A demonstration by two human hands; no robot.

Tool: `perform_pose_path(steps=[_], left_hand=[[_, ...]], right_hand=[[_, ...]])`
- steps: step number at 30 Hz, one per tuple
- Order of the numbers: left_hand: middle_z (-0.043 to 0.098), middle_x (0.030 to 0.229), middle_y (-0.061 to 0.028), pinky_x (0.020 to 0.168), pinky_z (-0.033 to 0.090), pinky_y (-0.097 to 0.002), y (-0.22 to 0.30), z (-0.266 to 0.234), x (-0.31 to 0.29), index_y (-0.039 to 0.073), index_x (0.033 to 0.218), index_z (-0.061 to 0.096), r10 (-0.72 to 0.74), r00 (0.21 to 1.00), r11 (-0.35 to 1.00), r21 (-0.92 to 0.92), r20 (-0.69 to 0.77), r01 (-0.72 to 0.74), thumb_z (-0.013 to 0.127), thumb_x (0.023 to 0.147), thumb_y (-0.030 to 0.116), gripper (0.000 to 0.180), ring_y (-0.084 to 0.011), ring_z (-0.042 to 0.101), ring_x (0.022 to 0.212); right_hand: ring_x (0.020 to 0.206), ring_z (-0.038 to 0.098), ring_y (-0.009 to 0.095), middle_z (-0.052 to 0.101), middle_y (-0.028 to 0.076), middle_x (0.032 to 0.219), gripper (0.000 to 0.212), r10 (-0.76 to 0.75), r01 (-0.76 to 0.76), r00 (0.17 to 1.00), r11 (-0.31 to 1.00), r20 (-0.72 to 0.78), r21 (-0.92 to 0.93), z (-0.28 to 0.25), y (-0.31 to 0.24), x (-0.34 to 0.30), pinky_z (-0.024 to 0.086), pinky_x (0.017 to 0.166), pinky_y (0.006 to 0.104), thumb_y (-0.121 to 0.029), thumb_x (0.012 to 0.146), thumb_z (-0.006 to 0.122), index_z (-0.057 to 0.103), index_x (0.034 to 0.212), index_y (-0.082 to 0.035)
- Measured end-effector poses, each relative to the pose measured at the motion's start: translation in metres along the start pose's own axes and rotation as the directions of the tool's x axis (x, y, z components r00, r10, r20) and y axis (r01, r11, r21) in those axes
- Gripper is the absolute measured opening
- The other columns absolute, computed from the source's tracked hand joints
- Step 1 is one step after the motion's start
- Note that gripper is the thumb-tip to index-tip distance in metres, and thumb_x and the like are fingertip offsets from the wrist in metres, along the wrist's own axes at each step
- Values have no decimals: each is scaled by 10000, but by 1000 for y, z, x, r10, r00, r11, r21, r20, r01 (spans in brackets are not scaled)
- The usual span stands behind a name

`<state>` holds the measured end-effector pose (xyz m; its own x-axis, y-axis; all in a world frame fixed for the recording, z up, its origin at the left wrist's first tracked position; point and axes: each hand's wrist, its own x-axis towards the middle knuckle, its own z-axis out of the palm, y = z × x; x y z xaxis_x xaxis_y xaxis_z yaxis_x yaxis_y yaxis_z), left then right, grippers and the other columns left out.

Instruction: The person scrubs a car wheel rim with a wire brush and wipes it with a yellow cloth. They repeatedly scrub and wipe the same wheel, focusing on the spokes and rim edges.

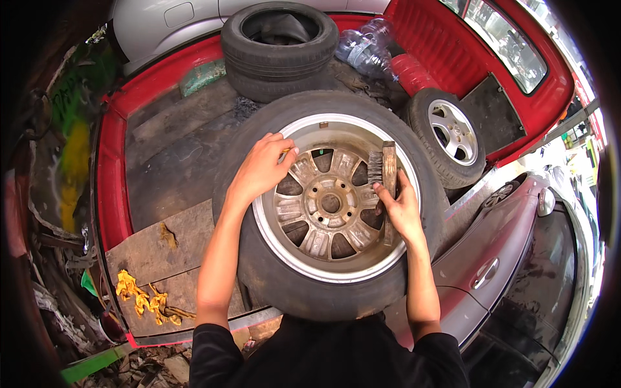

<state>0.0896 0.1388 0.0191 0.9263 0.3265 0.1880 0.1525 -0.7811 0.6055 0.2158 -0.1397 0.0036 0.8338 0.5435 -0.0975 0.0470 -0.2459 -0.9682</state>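
A car wheel [331, 278] with a dull, dirty alloy rim and a black tyre lies on its side in front of me, inner face up. My right hand [401, 204] grips a wire brush [389, 165] with a worn wooden back, held upright over the right part of the rim. Its dark bristles point left, toward the hub. At the rim's upper left edge is my left hand [264, 165], its fingers curled together. A small yellowish bit shows at those fingertips, too little of it to name.
The wheel rests on a red truck bed [114, 174]. Stacked tyres [278, 58] stand behind, with clear plastic bottles [369, 48] and another alloy wheel [453, 132] to the right. A crumpled yellow rag [145, 297] lies at left. A parked car [491, 258] flanks the right.
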Motion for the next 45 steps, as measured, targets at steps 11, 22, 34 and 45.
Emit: perform_pose_path(steps=[11, 22, 34, 45], left_hand=[[623, 874, -190, 859, 478, -466, 85, 29, -98, -54, 954, 691, -1, 1000, 1000, -29, 16, 2, 620, 968, 109, 178, -366, 592, 944], [609, 932, -175, 878, 471, -454, 159, 96, -140, -54, 990, 705, -49, 996, 998, -32, -70, 47, 635, 971, 137, 204, -361, 576, 963], [630, 1008, -199, 936, 460, -462, 215, 134, -76, -28, 1135, 665, -268, 895, 963, -81, -356, 256, 618, 974, 143, 239, -382, 590, 1040], [645, 1126, -264, 945, 486, -454, 204, 161, -28, -53, 1278, 495, -516, 775, 856, -259, -365, 448, 657, 1006, 369, 527, -389, 643, 1075]], right_hand=[[773, 726, 219, 732, 185, 1059, 403, -88, 237, 934, 877, -345, 417, -67, 50, -71, 577, 713, 327, -326, 1064, 539, 541, 1259, 27], [982, 674, 244, 695, 151, 1103, 432, -311, 395, 875, 901, -370, 177, -121, 129, -47, 492, 968, 367, -271, 1044, 554, 531, 1332, 49], [1032, 717, 315, 704, 277, 1140, 672, -471, 463, 852, 882, 230, 88, -91, 56, 64, 533, 898, 410, -296, 964, 697, 424, 1406, 129], [851, 727, 460, 695, 324, 877, 865, -433, 622, 658, 773, 616, -120, -70, 18, 64, 587, 744, 467, -168, 851, 762, 258, 1414, 252]])
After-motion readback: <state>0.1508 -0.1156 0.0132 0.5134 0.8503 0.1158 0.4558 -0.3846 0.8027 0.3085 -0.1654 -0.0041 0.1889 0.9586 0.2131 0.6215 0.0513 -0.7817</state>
